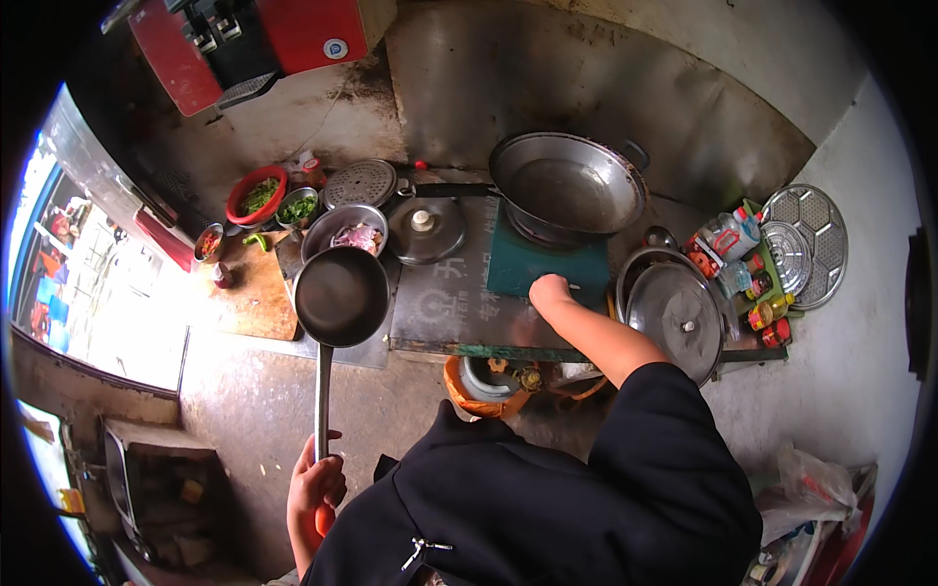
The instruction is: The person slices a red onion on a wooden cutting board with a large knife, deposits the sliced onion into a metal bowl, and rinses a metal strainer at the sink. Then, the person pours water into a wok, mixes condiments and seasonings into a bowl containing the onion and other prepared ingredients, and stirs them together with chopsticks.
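Note:
In my left hand [320, 480] is the long metal handle of a dark-bowled ladle or small pan [342, 297], its bowl raised near the counter's front edge and overlapping the view of a steel bowl of sliced onion [359, 236]. My right hand [549, 293] is at the front of a teal gas stove [506, 256], by its control area; its fingers are bent and mostly hidden, so I cannot tell whether they grip a knob. A large wok [568, 187] sits on the stove, with what looks like some liquid in it and its black handle pointing left.
Left: a wooden cutting board [253, 311] with a green pepper [256, 241] and red onion [222, 275], and a red basin of greens [238, 212]. A lid [427, 242] lies beside the stove. Right: a lidded pot [670, 315] and condiment bottles [733, 234]. Below, a gas cylinder [489, 381].

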`<state>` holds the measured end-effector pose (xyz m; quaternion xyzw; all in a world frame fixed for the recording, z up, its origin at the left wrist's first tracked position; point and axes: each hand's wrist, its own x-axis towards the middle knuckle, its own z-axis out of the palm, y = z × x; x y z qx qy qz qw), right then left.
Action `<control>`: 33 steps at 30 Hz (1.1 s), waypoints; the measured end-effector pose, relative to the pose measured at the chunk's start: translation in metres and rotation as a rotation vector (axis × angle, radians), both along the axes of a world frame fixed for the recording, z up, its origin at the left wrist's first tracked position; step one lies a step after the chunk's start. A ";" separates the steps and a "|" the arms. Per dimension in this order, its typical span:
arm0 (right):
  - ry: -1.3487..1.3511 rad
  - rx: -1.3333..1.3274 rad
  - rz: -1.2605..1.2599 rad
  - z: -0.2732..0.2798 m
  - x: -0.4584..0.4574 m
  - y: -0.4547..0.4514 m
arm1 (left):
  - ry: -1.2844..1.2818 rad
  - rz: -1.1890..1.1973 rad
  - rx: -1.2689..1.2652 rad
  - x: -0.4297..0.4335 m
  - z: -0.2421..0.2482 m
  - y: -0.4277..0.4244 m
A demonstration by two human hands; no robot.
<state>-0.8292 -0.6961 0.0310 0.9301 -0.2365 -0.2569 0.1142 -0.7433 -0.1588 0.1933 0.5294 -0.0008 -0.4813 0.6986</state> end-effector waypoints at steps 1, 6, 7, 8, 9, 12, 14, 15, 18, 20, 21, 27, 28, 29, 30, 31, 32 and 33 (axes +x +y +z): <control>0.001 -0.003 0.005 -0.001 0.000 -0.001 | 0.009 -0.020 0.005 0.001 -0.001 0.001; -0.010 -0.025 0.011 -0.006 -0.001 0.000 | 0.049 -0.044 -0.029 0.003 -0.015 0.006; -0.009 -0.025 0.009 -0.006 -0.001 0.000 | 0.045 -0.060 -0.034 0.004 -0.017 0.006; -0.024 -0.026 0.006 -0.007 -0.002 0.000 | 0.047 -0.063 -0.034 0.005 -0.018 0.006; -0.041 -0.026 0.005 -0.006 -0.002 0.001 | 0.053 -0.067 -0.031 0.005 -0.018 0.006; -0.039 -0.017 -0.007 -0.004 -0.001 0.003 | 0.071 -0.074 -0.045 0.008 -0.021 0.008; -0.049 -0.018 -0.023 -0.002 -0.001 0.004 | 0.080 -0.073 -0.061 0.009 -0.020 0.008; -0.056 -0.020 -0.041 -0.003 -0.002 0.004 | 0.081 -0.073 -0.060 0.009 -0.019 0.007; -0.043 -0.041 -0.019 -0.004 -0.003 0.004 | 0.087 -0.072 -0.059 0.011 -0.020 0.007; -0.075 -0.040 -0.021 -0.006 -0.006 0.004 | 0.093 -0.069 -0.060 0.012 -0.020 0.007; -0.111 -0.041 -0.021 -0.004 -0.005 0.005 | 0.083 -0.069 -0.052 0.011 -0.020 0.008; -0.090 -0.061 -0.072 -0.001 -0.004 0.008 | 0.094 -0.062 -0.055 0.012 -0.019 0.010; -0.090 -0.061 -0.071 -0.001 -0.003 0.008 | 0.107 -0.060 -0.058 0.013 -0.019 0.010; -0.078 -0.056 -0.061 -0.001 -0.003 0.008 | 0.108 -0.060 -0.058 0.013 -0.019 0.011; -0.066 -0.052 -0.052 0.000 -0.004 0.008 | 0.109 -0.059 -0.047 0.014 -0.018 0.010; -0.066 -0.052 -0.052 -0.002 -0.004 0.007 | 0.111 -0.059 -0.036 0.014 -0.018 0.011; -0.079 -0.053 -0.060 -0.002 -0.005 0.006 | 0.112 -0.059 -0.036 0.015 -0.018 0.011; -0.094 -0.052 -0.067 -0.002 -0.004 0.007 | 0.118 -0.061 -0.042 0.016 -0.019 0.012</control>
